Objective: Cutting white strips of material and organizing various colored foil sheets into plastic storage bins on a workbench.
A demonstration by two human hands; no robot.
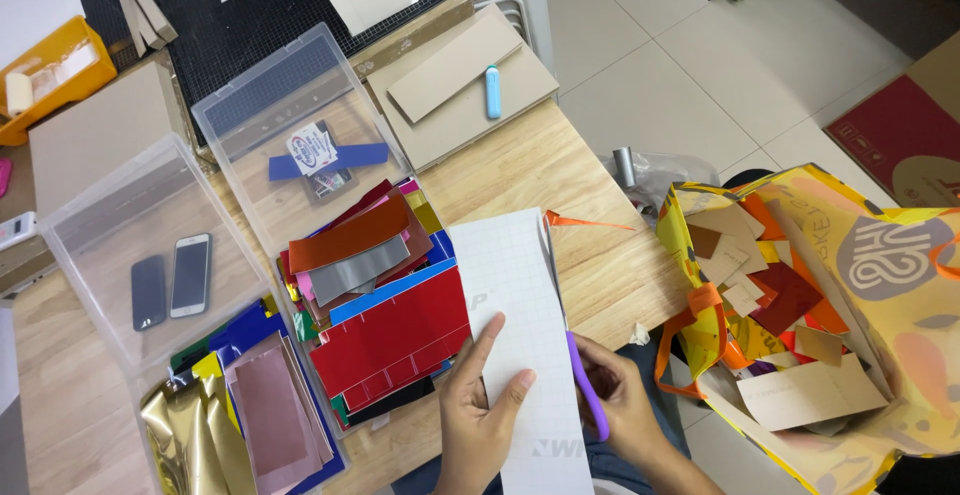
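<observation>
My left hand [478, 405] grips a long white gridded sheet [520, 295] at its lower left edge, with the thumb lying on top. My right hand [618, 405] holds a purple-handled tool [588, 390], probably scissors, against the sheet's right edge. The sheet lies over the front edge of the wooden table [560, 165] and reaches toward my lap. Left of it sits a pile of coloured sheets [385, 305] in red, blue, brown and grey.
Two clear plastic lids [290, 125] lie on the table; one covers two phones [172, 280]. Gold and pink foil sheets [240, 415] sit at lower left. A yellow bag [880, 285] of cardboard and paper scraps stands at right. Cardboard pieces [455, 80], a blue glue stick [493, 92] and a cutting mat [240, 15] lie behind.
</observation>
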